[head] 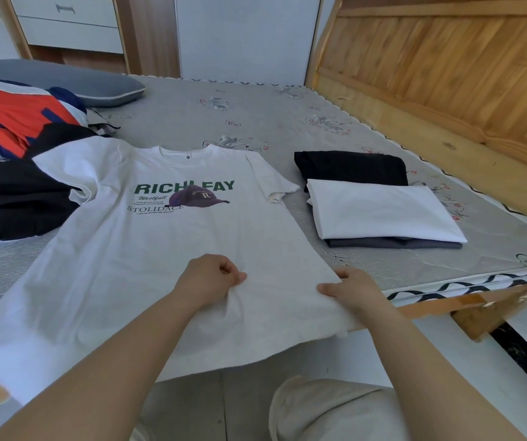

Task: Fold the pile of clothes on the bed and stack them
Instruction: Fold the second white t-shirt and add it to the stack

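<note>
A white printed T-shirt point(147, 249) lies flat, face up. The left hand point(208, 278) and right hand point(351, 289) both pinch its hem. Likely next: folding 1 side inward.

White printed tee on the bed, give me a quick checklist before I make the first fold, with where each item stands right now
1. White printed tee spread flat, print up: ok.
2. Left hand pinches the fabric near the hem: ok.
3. Right hand grips the tee's right edge: ok.
4. Hem fully on the bed: not ok, it hangs over the near edge.
5. Left sleeve clear: not ok, it overlaps the unfolded pile.
6. Folded stack has room on top: ok.
</note>
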